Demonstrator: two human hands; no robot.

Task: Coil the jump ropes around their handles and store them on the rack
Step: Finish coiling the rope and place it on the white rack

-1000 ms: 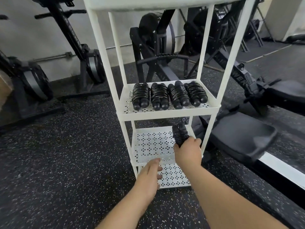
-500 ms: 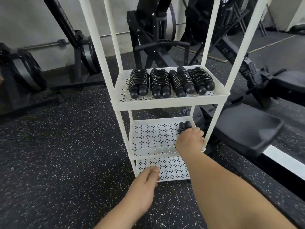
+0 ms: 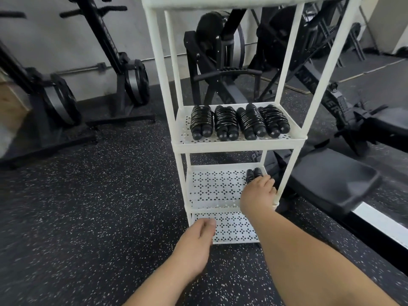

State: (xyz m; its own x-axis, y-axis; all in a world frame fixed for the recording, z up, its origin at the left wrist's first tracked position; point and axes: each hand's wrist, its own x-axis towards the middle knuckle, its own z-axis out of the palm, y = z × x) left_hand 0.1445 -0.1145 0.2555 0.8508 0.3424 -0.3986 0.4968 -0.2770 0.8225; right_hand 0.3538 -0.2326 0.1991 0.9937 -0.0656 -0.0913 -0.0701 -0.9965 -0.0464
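- The black rubber gym floor flecked with white (image 3: 88,206) fills the lower and left parts of the view.
- Black steel exercise machines (image 3: 212,51) stand behind the rack, and a black padded bench seat (image 3: 331,180) lies low on the right, just beside the rack's right posts.
- The tall white metal rack with perforated shelves (image 3: 238,145) stands upright in the middle; four tiers show, the lowest close to the floor.
- Round grey-and-black weight plates on a black stand (image 3: 136,81) sit to the left by the wall, well apart from the rack.
- Four black jump ropes coiled round their paired handles lie side by side on the second tier, handle ends toward the camera: the first coiled rope (image 3: 201,122), the second coiled rope (image 3: 225,123), the third coiled rope (image 3: 250,121) and the fourth coiled rope (image 3: 274,120).
- The right hand (image 3: 257,195) reaches into the third tier with its fingers curled over the bundle there, covering most of it.
- The left hand (image 3: 194,246) hangs low at the front left corner of the bottom tier with fingers loosely curled, holding nothing — whether it touches the shelf edge I cannot tell.
- The fifth black coiled jump rope (image 3: 254,174) lies at the right side of the third tier — only its two far handle ends show past the fingers.
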